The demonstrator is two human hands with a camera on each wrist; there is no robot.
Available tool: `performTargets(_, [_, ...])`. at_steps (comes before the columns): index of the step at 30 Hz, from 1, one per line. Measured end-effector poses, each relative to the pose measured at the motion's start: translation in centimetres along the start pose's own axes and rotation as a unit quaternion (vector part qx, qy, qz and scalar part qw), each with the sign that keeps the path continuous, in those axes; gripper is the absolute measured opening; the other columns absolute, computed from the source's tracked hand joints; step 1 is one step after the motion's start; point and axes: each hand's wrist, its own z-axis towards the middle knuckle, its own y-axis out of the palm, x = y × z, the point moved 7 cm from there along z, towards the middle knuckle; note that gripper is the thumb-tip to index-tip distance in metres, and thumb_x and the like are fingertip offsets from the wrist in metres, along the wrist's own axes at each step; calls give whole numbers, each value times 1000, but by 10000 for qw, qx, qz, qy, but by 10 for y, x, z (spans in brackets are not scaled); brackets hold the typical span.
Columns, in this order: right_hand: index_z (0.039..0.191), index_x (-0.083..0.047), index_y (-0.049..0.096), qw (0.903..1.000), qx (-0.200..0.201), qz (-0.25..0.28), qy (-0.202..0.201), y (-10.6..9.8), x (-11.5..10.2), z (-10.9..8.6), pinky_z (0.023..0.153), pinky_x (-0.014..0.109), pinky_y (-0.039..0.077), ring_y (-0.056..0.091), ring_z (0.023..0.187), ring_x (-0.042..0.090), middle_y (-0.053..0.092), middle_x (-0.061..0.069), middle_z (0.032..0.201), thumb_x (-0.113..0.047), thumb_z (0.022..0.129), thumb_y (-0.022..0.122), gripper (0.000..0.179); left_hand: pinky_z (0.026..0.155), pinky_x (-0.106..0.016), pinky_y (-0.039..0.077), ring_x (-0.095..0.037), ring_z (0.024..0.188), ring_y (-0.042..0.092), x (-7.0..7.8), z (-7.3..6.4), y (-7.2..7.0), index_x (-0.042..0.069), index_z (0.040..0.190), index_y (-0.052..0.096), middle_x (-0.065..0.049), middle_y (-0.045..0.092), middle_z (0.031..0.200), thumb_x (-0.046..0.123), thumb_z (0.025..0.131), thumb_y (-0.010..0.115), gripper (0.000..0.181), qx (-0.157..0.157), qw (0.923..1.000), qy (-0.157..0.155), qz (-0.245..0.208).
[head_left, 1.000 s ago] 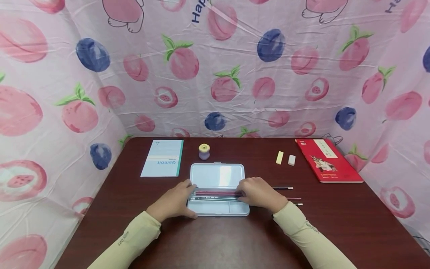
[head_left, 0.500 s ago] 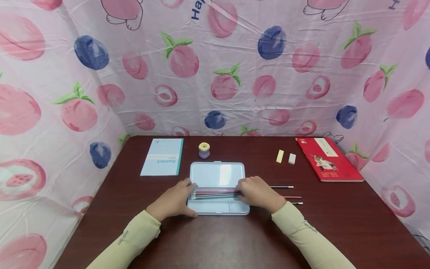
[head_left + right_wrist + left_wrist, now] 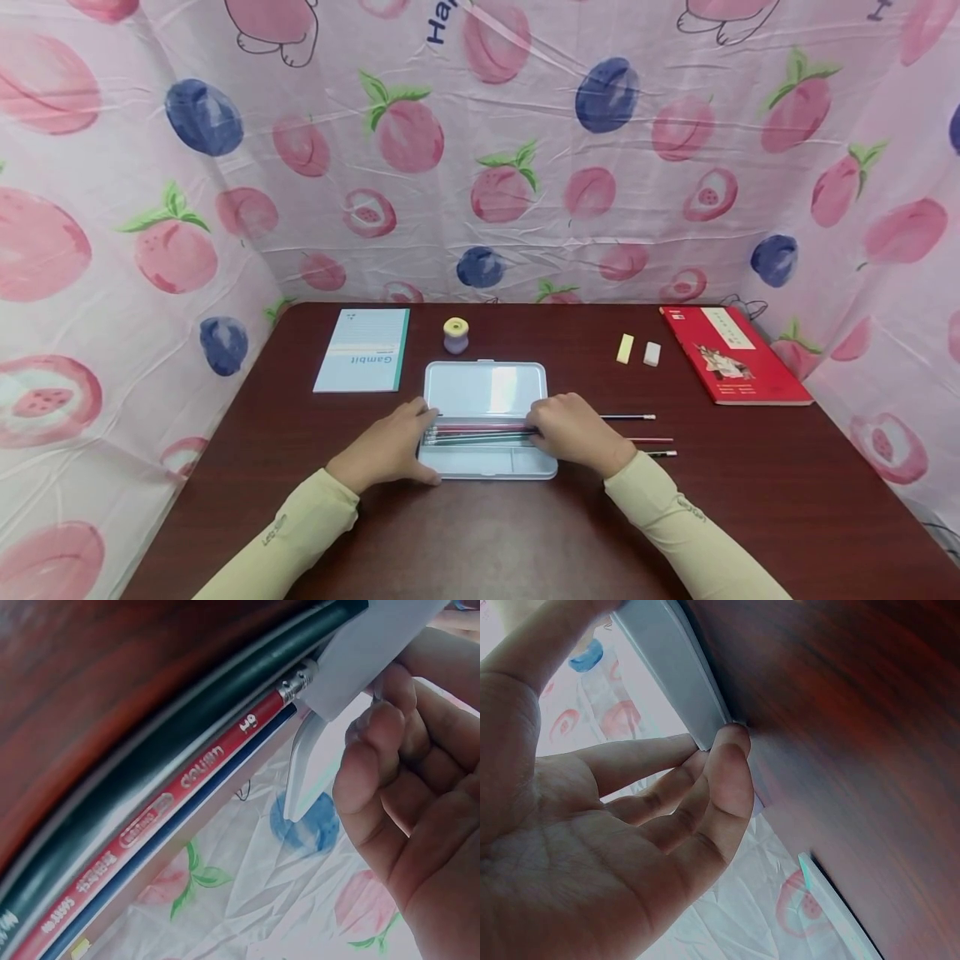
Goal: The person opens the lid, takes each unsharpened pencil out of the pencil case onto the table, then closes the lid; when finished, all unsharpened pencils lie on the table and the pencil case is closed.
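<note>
Pale-blue plastic fills the left hand of a person at a dark wooden table: thumb and fingers hold the left end of an open pencil case at its corners, a brace that should be firm enough to stop any sliding. Inside, a bundle of pencils lies lengthwise, metal-capped ends to the left; they would sit best squared up and parallel, below the rim. At the right end, the right hand appears to grip the bundle with curled fingers, tips hidden in the head view; a low, gentle release would likely limit rolling. Farther right, three loose pencils rest on the wood beside the wrist, which had better not sweep them.
</note>
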Motion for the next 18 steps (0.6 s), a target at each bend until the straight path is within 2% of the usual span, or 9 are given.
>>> performTargets(18, [85,-13,83,9996,161,-250,-20,-1,-1,-2,56,24,49,57,55,7,71,-2,69,-16,82,91,8,104,-44,56,-21,111,57,0,-1,0,2,151,57,-12,60,135,39,71,101,98,-16,10000,-44,-38])
